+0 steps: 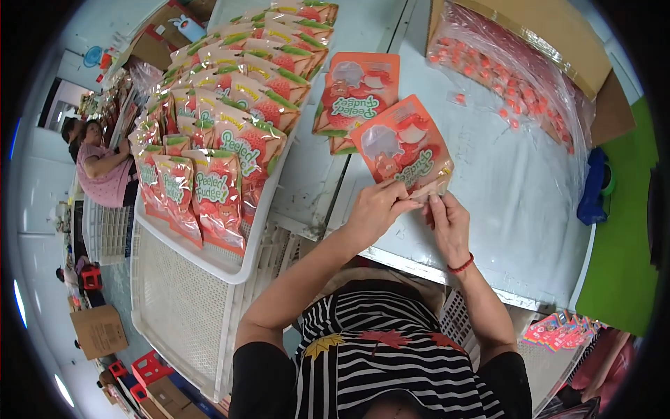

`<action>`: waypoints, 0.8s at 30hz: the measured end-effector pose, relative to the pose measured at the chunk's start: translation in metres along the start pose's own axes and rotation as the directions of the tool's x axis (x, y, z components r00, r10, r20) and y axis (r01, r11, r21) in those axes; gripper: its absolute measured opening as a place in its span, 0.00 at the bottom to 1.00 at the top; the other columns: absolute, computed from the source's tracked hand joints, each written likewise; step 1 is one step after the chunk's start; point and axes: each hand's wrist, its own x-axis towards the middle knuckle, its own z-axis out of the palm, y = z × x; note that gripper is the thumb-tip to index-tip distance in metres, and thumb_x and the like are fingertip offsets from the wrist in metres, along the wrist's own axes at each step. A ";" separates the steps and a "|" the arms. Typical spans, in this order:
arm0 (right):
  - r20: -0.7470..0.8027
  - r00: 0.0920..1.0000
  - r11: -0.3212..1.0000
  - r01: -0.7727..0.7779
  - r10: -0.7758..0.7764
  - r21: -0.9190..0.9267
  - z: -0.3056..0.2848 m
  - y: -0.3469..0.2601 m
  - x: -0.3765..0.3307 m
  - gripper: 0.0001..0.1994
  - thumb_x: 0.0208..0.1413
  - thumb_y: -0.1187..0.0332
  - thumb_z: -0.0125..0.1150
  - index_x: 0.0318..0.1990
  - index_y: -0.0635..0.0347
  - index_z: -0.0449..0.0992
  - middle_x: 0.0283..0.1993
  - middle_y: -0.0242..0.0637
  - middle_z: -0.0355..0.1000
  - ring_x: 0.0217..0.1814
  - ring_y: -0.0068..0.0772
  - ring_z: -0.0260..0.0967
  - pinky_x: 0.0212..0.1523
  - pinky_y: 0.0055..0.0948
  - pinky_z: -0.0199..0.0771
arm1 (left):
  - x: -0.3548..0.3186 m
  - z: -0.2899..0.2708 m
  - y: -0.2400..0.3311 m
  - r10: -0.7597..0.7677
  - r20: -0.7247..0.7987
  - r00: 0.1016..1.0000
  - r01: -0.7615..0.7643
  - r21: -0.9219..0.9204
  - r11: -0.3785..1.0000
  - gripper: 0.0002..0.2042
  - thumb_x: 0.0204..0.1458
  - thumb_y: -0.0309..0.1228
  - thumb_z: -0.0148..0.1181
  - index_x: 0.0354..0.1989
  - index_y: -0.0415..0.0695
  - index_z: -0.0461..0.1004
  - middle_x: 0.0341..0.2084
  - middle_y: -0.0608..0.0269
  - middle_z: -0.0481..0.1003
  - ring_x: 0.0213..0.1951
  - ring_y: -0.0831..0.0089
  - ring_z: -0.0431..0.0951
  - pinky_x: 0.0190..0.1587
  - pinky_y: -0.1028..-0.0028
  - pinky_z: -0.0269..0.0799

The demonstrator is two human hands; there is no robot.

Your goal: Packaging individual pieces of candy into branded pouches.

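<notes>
A flat, coral-pink candy pouch (pixel 407 143) with fruit pictures and a see-through window lies at the table's near edge. My left hand (pixel 377 213) pinches the left part of its near edge. At the right corner of that edge, my right hand (pixel 450 225) grips between thumb and fingers; a red bracelet circles its wrist. Whether the pouch's mouth is parted, I cannot tell. Just behind it, another flat pouch (pixel 359 87) rests on a small pile of the same kind.
A white tray (pixel 259 241) to the left holds many filled pouches in rows. At the far right, an open cardboard box (pixel 541 42) has a clear bag with red-and-white wrapped candies (pixel 513 98) spilling toward the table (pixel 481 167). Two people stand far left.
</notes>
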 end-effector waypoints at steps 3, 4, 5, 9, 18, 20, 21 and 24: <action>-0.023 0.998 0.972 -0.056 0.063 0.227 0.000 -0.003 -0.003 0.12 0.62 0.66 0.50 0.29 0.64 0.70 0.20 0.27 0.67 0.21 0.15 0.61 0.22 0.17 0.61 | -0.003 -0.013 0.005 -0.099 0.019 0.995 0.100 -0.063 0.993 0.09 0.47 0.28 0.62 0.25 0.38 0.68 0.18 0.55 0.70 0.17 0.60 0.70 0.21 0.67 0.66; -0.018 0.997 0.977 -0.071 0.076 0.201 -0.001 -0.002 -0.002 0.12 0.62 0.67 0.50 0.28 0.63 0.70 0.19 0.26 0.66 0.20 0.14 0.60 0.21 0.17 0.61 | -0.002 -0.014 0.007 -0.101 0.012 0.995 0.101 -0.064 0.993 0.09 0.47 0.28 0.62 0.25 0.38 0.68 0.18 0.55 0.70 0.17 0.60 0.70 0.21 0.67 0.66; -0.011 0.996 0.981 -0.087 0.090 0.173 -0.003 -0.002 -0.002 0.12 0.62 0.67 0.50 0.27 0.62 0.70 0.18 0.26 0.65 0.19 0.14 0.59 0.21 0.17 0.61 | -0.002 -0.012 0.010 -0.017 -0.061 0.998 0.026 0.149 0.988 0.07 0.47 0.26 0.60 0.29 0.38 0.67 0.19 0.54 0.71 0.18 0.58 0.72 0.21 0.65 0.67; -0.105 0.994 0.992 -0.013 -0.001 -0.126 0.015 -0.022 -0.013 0.11 0.58 0.68 0.54 0.26 0.64 0.69 0.17 0.28 0.67 0.19 0.15 0.61 0.22 0.18 0.63 | 0.004 -0.002 0.020 0.066 0.020 0.998 -0.066 0.547 0.834 0.13 0.42 0.21 0.56 0.38 0.40 0.64 0.20 0.51 0.73 0.23 0.54 0.77 0.21 0.61 0.70; -0.227 0.849 0.695 0.206 -0.477 -0.689 0.017 0.000 -0.015 0.08 0.49 0.74 0.60 0.36 0.60 0.69 0.21 0.41 0.69 0.20 0.36 0.68 0.23 0.31 0.68 | 0.012 0.023 0.014 0.064 0.112 0.992 -0.122 0.648 0.751 0.14 0.41 0.28 0.56 0.37 0.36 0.68 0.18 0.55 0.74 0.19 0.65 0.78 0.16 0.66 0.70; -0.058 0.805 0.514 0.321 -0.591 -0.795 0.003 0.021 -0.010 0.10 0.47 0.74 0.60 0.39 0.58 0.70 0.22 0.44 0.69 0.22 0.40 0.70 0.24 0.33 0.70 | 0.014 0.041 0.018 0.188 -0.004 0.982 -0.155 0.553 0.818 0.10 0.41 0.28 0.55 0.32 0.36 0.67 0.19 0.54 0.73 0.19 0.63 0.78 0.16 0.67 0.70; -0.097 0.898 0.678 0.249 -0.429 -0.692 0.001 0.018 -0.010 0.12 0.49 0.73 0.58 0.44 0.58 0.71 0.25 0.47 0.70 0.25 0.41 0.72 0.25 0.32 0.71 | 0.015 0.042 0.021 0.193 0.026 0.981 -0.175 0.552 0.815 0.11 0.41 0.28 0.55 0.32 0.35 0.67 0.20 0.51 0.73 0.19 0.61 0.78 0.17 0.67 0.71; 0.234 0.883 0.602 0.453 -0.408 -0.657 -0.047 0.060 0.016 0.13 0.54 0.72 0.52 0.48 0.58 0.72 0.31 0.41 0.74 0.28 0.41 0.74 0.27 0.32 0.72 | 0.008 0.050 0.024 0.183 0.002 0.983 -0.153 0.559 0.815 0.12 0.41 0.27 0.55 0.33 0.33 0.67 0.20 0.49 0.73 0.20 0.60 0.77 0.18 0.66 0.71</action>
